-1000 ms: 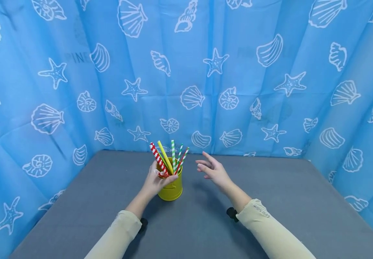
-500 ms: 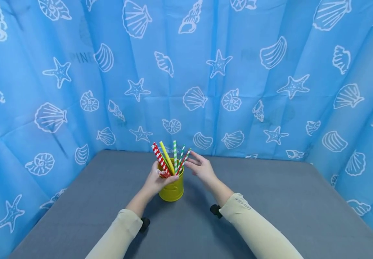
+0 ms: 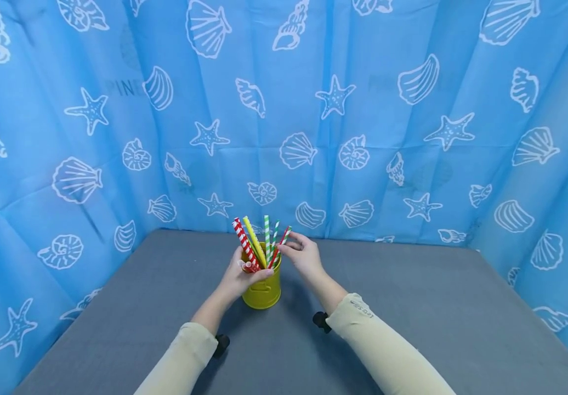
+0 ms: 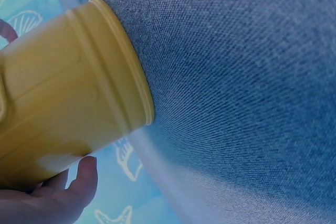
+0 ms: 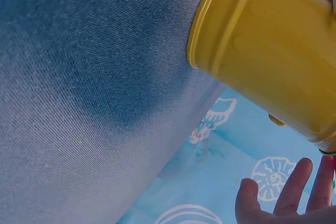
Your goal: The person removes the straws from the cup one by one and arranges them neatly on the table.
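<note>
A yellow metal bucket (image 3: pixel 266 296) stands upright on the grey table, holding several paper straws. Among these are red-and-white striped straws (image 3: pixel 244 241), a yellow straw (image 3: pixel 255 241) and green-and-white straws (image 3: pixel 267 236). My left hand (image 3: pixel 234 278) grips the bucket near its rim from the left, thumb across the front; its fingers (image 4: pixel 84 182) also show against the bucket wall in the left wrist view. On the right, my right hand (image 3: pixel 306 258) pinches a thin red striped straw (image 3: pixel 285 235) that leans over the rim. The pinch itself lies outside the right wrist view, where fingers (image 5: pixel 294 187) are spread below the bucket.
The grey cloth-covered table (image 3: pixel 402 307) extends around the bucket on all sides. Behind and beside it hangs a blue curtain (image 3: pixel 382 186) with white shells and starfish. A black wrist camera (image 3: pixel 321 322) sits under the right sleeve.
My right hand has moved left from beside the bucket to the straws and now pinches one. The left hand has kept its grip on the bucket.
</note>
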Tool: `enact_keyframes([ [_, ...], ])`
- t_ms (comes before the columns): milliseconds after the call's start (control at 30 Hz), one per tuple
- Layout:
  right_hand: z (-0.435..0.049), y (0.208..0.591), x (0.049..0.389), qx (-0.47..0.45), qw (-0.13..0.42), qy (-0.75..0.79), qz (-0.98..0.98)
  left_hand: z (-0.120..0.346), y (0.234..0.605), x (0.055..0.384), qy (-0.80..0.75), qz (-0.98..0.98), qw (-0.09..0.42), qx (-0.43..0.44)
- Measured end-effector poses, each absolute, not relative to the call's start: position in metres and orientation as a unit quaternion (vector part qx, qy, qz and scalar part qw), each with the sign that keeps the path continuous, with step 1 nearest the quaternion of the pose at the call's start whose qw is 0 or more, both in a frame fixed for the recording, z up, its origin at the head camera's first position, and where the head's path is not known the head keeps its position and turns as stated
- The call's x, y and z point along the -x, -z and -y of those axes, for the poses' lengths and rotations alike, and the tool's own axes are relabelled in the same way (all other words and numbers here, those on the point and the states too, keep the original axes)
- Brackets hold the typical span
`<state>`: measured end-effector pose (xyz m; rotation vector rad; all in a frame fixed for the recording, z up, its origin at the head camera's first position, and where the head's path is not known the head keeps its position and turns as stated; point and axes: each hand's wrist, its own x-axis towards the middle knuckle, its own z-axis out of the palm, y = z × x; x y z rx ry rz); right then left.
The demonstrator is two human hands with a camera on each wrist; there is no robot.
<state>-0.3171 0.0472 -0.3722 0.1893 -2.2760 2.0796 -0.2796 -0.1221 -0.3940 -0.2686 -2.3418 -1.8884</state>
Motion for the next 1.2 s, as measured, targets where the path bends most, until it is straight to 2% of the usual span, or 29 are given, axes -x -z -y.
enact_keyframes([
  [300,-0.05,0.367,0.314,-0.089,0.079,-0.665,0.737,0.122,0.395,0.28,0.638,0.761,0.062,0.103],
  [567,-0.06,0.354,0.316,-0.122,0.183,-0.701,0.678,0.12,0.392,0.28,0.635,0.764,0.065,0.095],
  [667,-0.066,0.347,0.316,-0.13,0.206,-0.719,0.651,0.12,0.394,0.279,0.636,0.764,0.062,0.091],
  [967,-0.088,0.326,0.316,-0.139,0.241,-0.751,0.599,0.122,0.398,0.278,0.63,0.768,0.064,0.098],
  [1200,-0.1,0.314,0.318,-0.124,0.242,-0.754,0.598,0.122,0.39,0.272,0.628,0.771,0.055,0.089],
])
